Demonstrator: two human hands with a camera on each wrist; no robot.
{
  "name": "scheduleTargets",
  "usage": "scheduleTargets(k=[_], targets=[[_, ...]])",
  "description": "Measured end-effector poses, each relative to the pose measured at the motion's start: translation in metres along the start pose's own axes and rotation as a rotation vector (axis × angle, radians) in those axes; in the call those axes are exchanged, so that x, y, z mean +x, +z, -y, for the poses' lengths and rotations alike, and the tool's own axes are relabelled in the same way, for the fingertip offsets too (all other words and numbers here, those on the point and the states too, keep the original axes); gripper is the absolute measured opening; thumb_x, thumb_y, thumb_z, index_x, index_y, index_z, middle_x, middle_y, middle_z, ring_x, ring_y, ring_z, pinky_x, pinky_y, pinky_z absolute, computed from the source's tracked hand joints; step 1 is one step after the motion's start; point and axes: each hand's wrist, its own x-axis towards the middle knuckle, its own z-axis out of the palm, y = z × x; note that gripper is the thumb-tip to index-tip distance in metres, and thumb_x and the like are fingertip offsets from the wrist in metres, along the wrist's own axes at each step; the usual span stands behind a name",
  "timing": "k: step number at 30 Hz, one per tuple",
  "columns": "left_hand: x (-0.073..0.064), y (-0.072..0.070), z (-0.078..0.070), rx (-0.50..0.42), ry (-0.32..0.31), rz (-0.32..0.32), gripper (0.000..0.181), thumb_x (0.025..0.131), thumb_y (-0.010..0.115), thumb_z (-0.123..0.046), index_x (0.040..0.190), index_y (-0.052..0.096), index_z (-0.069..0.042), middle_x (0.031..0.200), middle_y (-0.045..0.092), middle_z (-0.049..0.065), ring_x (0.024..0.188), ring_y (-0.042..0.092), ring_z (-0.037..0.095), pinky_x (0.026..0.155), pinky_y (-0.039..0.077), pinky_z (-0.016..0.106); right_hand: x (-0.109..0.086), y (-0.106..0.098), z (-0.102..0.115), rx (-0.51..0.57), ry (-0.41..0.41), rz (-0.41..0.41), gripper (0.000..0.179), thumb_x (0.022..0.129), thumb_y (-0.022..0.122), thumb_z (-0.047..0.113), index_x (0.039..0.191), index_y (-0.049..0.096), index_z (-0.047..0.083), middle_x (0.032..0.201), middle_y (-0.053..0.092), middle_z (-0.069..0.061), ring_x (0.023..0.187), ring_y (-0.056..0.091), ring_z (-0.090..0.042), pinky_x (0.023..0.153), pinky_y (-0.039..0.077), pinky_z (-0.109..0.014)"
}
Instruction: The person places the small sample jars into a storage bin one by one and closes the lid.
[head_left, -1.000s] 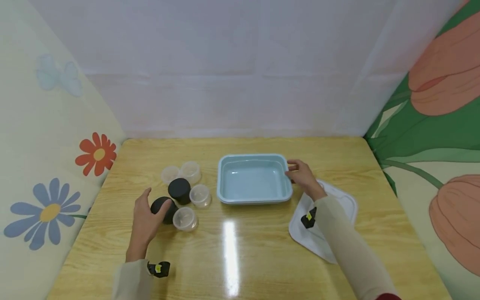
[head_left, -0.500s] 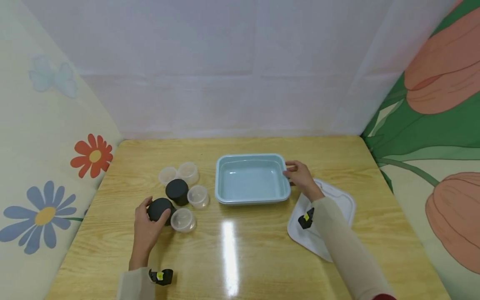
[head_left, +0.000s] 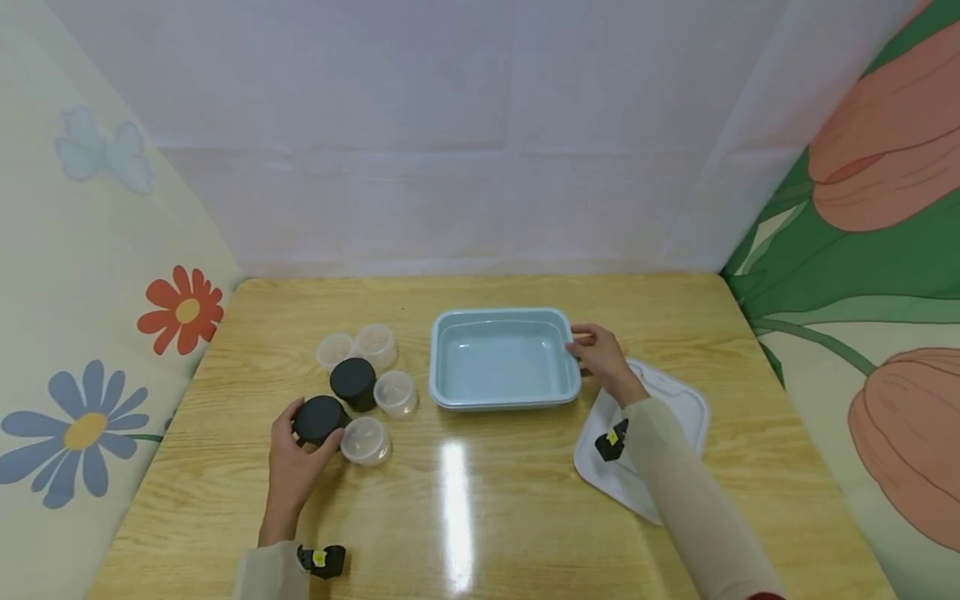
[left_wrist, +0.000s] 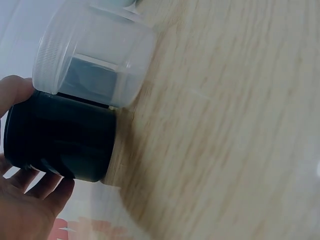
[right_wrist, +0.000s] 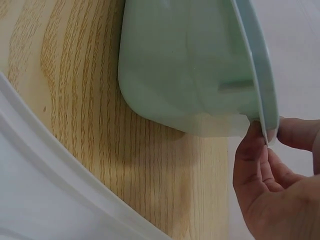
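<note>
- Black jar [head_left: 318, 418]: on the table [head_left: 525, 517], left of the blue tray [head_left: 502, 367], upright. Left hand [head_left: 291, 467] is partly closed round its side, thumb on one side, fingers opposite.
- Handling, black jar: probably light and rigid; the smooth wall may slip. Grip across the diameter, clear of the neighbouring jar.
- Handling, blue tray: likely light, thin plastic with slight flex; a doubled edge suggests two nested trays. Right hand [head_left: 606, 360] pinches the rim at its right end, thumb and fingers nearly together; this rim is the natural hold.
- Obstruction: a clear jar [head_left: 366, 442] touches the black jar on the thumb side and could be knocked.
- Surroundings: a second black jar [head_left: 353, 382] and three more clear jars [head_left: 395, 394] stand just beyond.
- White lid [head_left: 682, 404]: flat on the table, beneath the right forearm.
</note>
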Motion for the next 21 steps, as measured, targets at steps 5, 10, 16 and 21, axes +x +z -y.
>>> scheduleTargets(k=[5, 10, 16, 21], targets=[[0.0005, 0.0012, 0.0030, -0.016, -0.012, -0.020, 0.076, 0.082, 0.073, -0.011, 0.144, 0.031, 0.001, 0.141, 0.035, 0.025, 0.124, 0.041, 0.035, 0.078, 0.029, 0.000, 0.0011, 0.0003, -0.0006, 0.000, 0.017, -0.009, 0.045, 0.095, 0.053, 0.009, 0.139, 0.044, 0.006, 0.121, 0.052, -0.016, 0.093, 0.057, -0.018, 0.077, 0.055, -0.036], [0.0003, -0.0003, 0.0036, -0.005, -0.010, -0.036, 0.076, 0.081, 0.074, -0.011, 0.144, 0.033, 0.001, 0.141, 0.037, 0.025, 0.122, 0.041, 0.034, 0.077, 0.029, -0.001, 0.0020, 0.0005, 0.0002, 0.000, 0.035, -0.004, 0.045, 0.096, 0.053, 0.011, 0.140, 0.043, 0.009, 0.125, 0.051, -0.016, 0.098, 0.057, -0.021, 0.083, 0.054, -0.039], [-0.0019, -0.0037, 0.0013, 0.006, -0.011, -0.060, 0.074, 0.081, 0.073, -0.010, 0.143, 0.035, 0.000, 0.140, 0.039, 0.022, 0.118, 0.042, 0.027, 0.077, 0.031, -0.002, 0.0012, 0.0001, 0.0003, 0.006, 0.020, 0.000, 0.045, 0.096, 0.053, 0.010, 0.140, 0.043, 0.009, 0.124, 0.051, -0.017, 0.096, 0.057, -0.021, 0.082, 0.055, -0.039], [-0.0038, -0.0069, -0.0026, 0.026, 0.001, -0.097, 0.071, 0.081, 0.073, -0.009, 0.142, 0.037, 0.000, 0.138, 0.042, 0.022, 0.114, 0.042, 0.022, 0.078, 0.032, -0.001, 0.0010, 0.0005, -0.0006, 0.003, 0.025, -0.002, 0.045, 0.096, 0.053, 0.011, 0.140, 0.043, 0.009, 0.123, 0.051, -0.015, 0.096, 0.057, -0.020, 0.081, 0.055, -0.037]])
